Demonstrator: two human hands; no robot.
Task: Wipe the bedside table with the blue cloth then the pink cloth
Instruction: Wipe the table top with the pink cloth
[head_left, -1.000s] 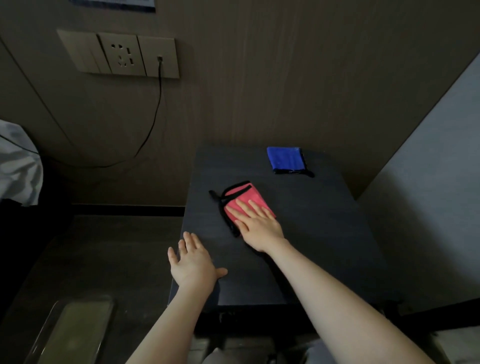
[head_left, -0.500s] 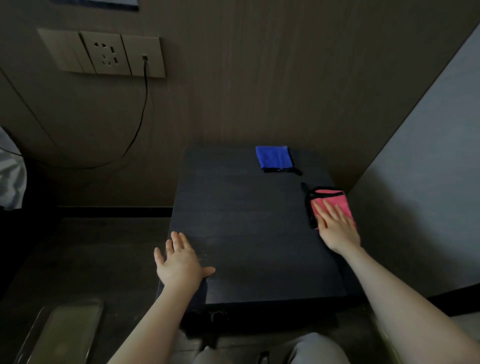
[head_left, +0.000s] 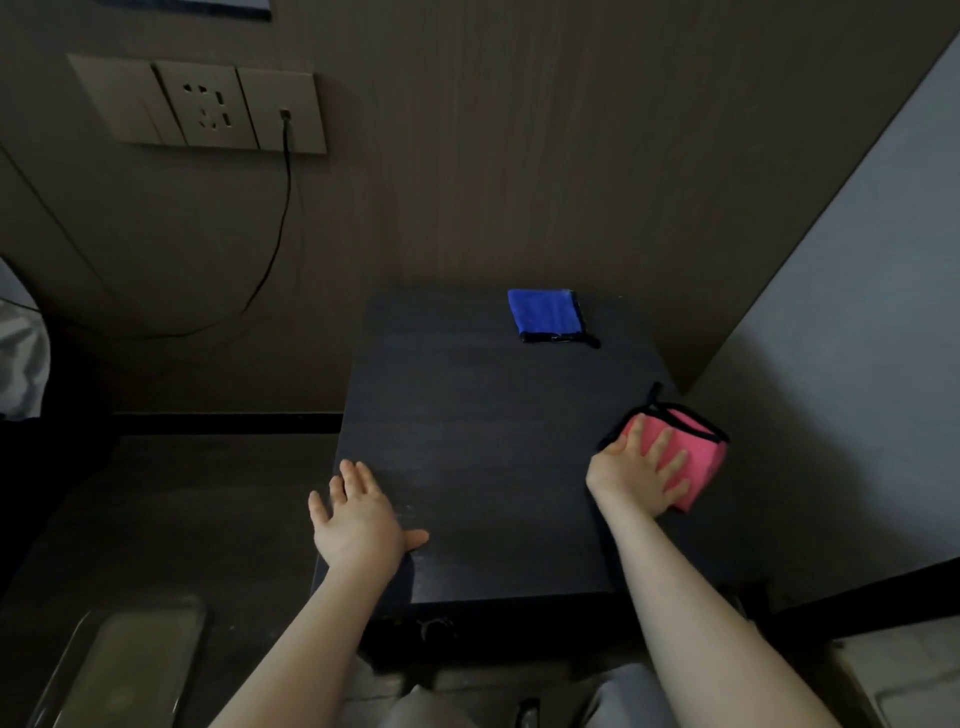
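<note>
Your right hand (head_left: 636, 475) lies flat on the pink cloth (head_left: 691, 457), fingers spread and straight, pressing it down at the right edge of the bedside table (head_left: 483, 467); part of the cloth hangs over that edge. Nothing is pinched: the grip here is an open palm pushing the cloth. Your left hand (head_left: 358, 522) rests flat on the surface at the table's front left corner, fingers spread, holding nothing, seemingly bracing you.

The blue cloth (head_left: 545, 315) lies folded at the back of the table, right of centre, near the wall and well apart from both hands. With blue set aside and pink under your palm, you look to be in the second step, the pink wipe. The next move calls for drawing the cloth back toward the table's middle or front with even pressure, so it does not slip off the right edge.

No containers sit on the table. Left of the table, low on the floor, lies a pale tray-like object (head_left: 124, 670); I cannot tell what it holds.
</note>
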